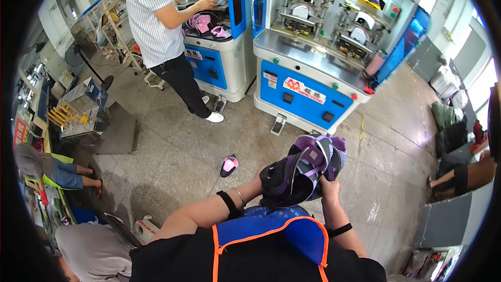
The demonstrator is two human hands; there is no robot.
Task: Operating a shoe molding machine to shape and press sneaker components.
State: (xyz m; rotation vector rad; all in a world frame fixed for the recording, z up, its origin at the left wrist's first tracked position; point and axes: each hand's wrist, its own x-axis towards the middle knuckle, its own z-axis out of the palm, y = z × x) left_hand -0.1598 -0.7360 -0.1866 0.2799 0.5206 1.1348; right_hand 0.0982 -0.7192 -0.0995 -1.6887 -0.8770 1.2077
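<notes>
The bundle of black, grey and purple fabric shoe uppers (300,173) is up off the floor, in front of the wearer's waist, between both hands. From where I stand it looks light and soft, likely to sag and fan apart rather than slip or break; I'd take it from both sides, low down, where the layers overlap, and keep off the loose collars. The right hand (329,188) has its thumb against the near side, pinching the bundle's edge; the left hand (254,185) goes in at the other side, its fingers too hidden to tell how they close. Beyond, a small black upper with pink lining (229,165) lies on the grey floor (172,169), and past that stands a white-and-blue machine (308,93) with a shiny steel counter (297,48).
</notes>
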